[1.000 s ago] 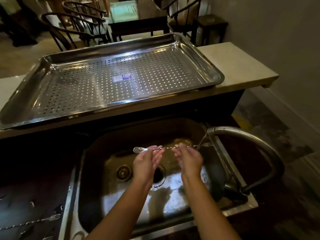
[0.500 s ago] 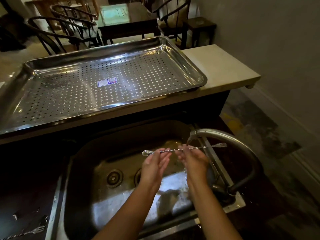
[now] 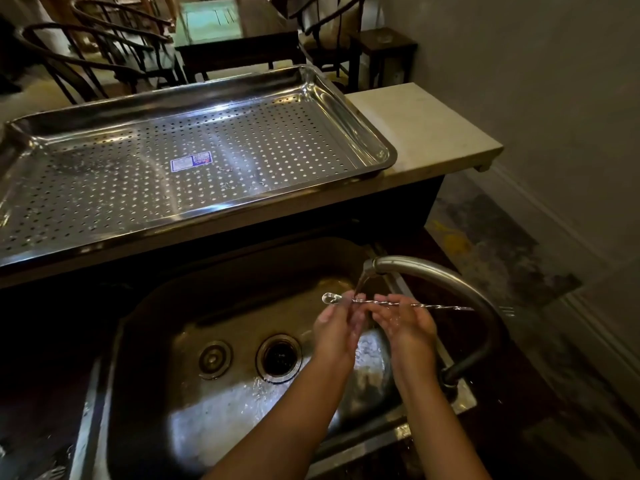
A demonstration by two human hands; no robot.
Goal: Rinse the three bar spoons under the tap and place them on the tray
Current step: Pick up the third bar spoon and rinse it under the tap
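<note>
A long twisted bar spoon (image 3: 379, 301) lies level over the sink, bowl end to the left and fork end to the right. My left hand (image 3: 337, 323) grips it near the bowl. My right hand (image 3: 405, 322) grips the stem just to the right. Water runs from the tap (image 3: 433, 277) onto the stem between my hands. The perforated steel tray (image 3: 346, 109) sits on the raised counter behind the sink, with only a label on its floor. Two other spoons are barely visible at the bottom left edge.
The steel sink (image 3: 156, 323) has a drain (image 3: 278, 356) and a plug (image 3: 214, 358) in its wet floor. A pale counter slab (image 3: 426, 129) extends right of the tray. Dark chairs and a table (image 3: 239, 32) stand beyond. A wall runs along the right.
The spoon has slid rightward through my hands, so the water now strikes nearer the bowl end. The camera view has turned to the right.
</note>
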